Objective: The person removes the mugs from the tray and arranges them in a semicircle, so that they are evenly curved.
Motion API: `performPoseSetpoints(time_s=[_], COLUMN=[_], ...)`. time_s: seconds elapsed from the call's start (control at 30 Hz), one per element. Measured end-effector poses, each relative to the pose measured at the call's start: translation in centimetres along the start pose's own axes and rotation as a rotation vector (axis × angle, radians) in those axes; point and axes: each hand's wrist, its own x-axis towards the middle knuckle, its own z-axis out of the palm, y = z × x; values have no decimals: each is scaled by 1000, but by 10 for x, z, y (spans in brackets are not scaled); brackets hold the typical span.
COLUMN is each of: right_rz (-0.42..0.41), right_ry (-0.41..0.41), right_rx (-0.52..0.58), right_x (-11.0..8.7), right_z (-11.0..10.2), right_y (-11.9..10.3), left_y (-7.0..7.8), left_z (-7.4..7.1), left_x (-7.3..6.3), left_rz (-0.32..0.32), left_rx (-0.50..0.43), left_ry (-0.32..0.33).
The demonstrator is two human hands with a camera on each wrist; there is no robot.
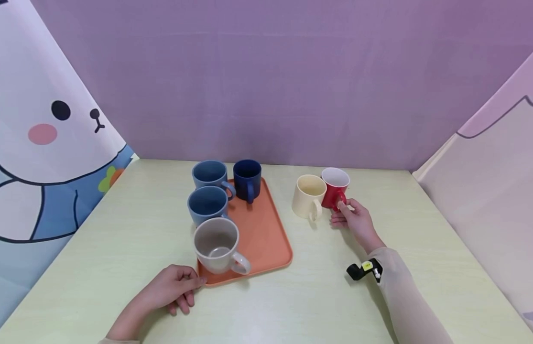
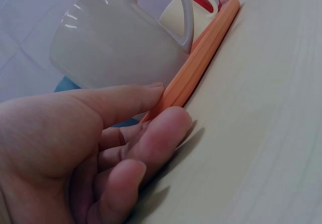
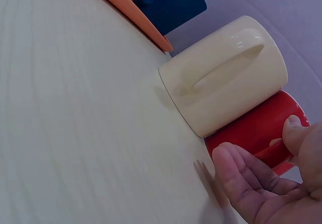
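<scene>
My left hand (image 1: 173,288) pinches the near left corner of an orange tray (image 1: 266,239), thumb on the rim and fingers curled beneath in the left wrist view. Close by that thumb stands a light grey mug (image 1: 212,243) on the tray, its handle pointing right. On the right, my right hand (image 1: 356,222) grips the handle of a red mug (image 1: 331,193) with a white inside; the thumb lies on top of the handle in the right wrist view. A cream mug (image 3: 226,73) stands upright right against the red one, on its left.
Two greyish-blue mugs (image 1: 203,203) line the tray's left side behind the grey mug. A dark blue mug (image 1: 244,177) stands at its far end. Behind the pale wooden table (image 1: 318,296) rises a purple backdrop (image 1: 283,86), with printed cloths at both sides.
</scene>
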Motion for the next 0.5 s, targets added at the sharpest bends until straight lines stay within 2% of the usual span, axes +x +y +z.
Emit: performPoseSetpoints(time_s=[0.3,0.5], right_rz=[-4,-27], right_ry=[-38,-59], right_rx=[-54,-171], right_x=[-2,-4], right_z=[-4,-8], right_y=[-5,-8], left_y=[0,1], left_z=[-1,0], left_x=[0,-1], left_rz=[5,0], left_rx=[-6,3], left_ry=[-6,-1])
